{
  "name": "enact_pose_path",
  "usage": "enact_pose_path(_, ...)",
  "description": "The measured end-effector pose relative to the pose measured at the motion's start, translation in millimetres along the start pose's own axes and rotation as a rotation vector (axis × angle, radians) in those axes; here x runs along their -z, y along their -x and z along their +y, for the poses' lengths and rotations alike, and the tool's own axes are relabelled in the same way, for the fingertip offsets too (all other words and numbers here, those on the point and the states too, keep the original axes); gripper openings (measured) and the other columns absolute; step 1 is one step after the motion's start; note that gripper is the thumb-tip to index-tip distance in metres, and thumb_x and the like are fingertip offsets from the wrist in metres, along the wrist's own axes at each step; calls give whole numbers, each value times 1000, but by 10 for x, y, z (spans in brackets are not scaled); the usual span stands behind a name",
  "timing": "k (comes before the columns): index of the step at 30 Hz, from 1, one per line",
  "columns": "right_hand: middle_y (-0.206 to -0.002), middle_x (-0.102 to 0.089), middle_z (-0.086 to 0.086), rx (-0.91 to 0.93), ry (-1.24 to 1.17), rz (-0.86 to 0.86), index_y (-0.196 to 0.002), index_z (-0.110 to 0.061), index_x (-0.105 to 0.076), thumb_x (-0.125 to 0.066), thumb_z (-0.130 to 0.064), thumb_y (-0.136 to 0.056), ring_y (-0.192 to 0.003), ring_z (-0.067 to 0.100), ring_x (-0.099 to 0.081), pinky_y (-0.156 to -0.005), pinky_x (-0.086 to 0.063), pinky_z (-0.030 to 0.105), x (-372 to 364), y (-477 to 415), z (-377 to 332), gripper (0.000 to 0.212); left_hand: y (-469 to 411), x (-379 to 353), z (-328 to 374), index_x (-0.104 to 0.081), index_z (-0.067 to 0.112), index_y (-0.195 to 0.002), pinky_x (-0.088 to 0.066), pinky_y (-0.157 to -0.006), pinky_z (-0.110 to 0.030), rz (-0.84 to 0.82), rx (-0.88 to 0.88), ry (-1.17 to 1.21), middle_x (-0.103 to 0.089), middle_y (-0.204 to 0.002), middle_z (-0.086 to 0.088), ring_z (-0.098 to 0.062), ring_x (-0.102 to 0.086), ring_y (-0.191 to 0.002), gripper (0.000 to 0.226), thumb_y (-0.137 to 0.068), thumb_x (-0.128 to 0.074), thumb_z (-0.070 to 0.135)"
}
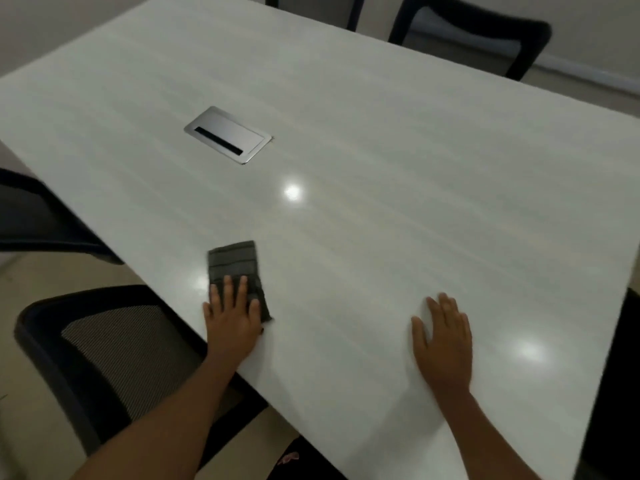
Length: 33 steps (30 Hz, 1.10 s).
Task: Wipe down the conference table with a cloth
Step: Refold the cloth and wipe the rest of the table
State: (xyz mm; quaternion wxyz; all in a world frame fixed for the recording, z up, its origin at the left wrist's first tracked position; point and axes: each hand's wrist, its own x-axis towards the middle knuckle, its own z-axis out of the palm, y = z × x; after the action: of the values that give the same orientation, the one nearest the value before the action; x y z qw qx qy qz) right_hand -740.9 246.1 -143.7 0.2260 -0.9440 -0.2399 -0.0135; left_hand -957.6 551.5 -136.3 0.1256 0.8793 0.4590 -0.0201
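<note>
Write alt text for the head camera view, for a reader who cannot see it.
A person's left hand presses a folded dark grey cloth flat on a pale conference table near its left edge, while the right hand rests open on the bare tabletop. A metal cable hatch sits further out, and dark chairs surround the table.

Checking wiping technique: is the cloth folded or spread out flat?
Folded: the cloth shows stacked layered edges under the left hand.

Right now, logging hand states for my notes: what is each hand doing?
Left hand: open, pressed flat on the cloth.
Right hand: open, flat on the table, holding nothing.
</note>
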Motion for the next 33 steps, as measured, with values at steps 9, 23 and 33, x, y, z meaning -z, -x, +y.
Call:
enact_pose_path(9,-153,-42,10,-61,42,7,-138,-12,-54,-44,-40,-95,-145,25,-35,-121,-22,41,1,79,-65,52,-988,-127,1220,-28,23,-154,-18,-118,-55,-66,-595,-101,-20,-162,-9,-37,-14,-149,62,-98,-22,48)
enact_pose_path(23,-156,-37,12,-550,218,171,-143,-12,-49,-43,-48,-95,-148,26,-28,-121,-21,48,140,143,295,61,-2145,-476,3625,-41,22,-149,-23,-116,-55,-97,-1005,-109,-33,-157,-13,-43,-25,-145,61,-95,-27,48)
enact_pose_path(33,-158,-35,11,-569,228,92,-146,-12,-45,-40,-51,-96,-149,25,-24,-123,-18,45,146,151,317,64,-697,-780,4116,-32,26,-153,-11,-120,-53,-268,-1399,-155,-21,-162,-8,-35,-11,-150,62,-97,-17,50)
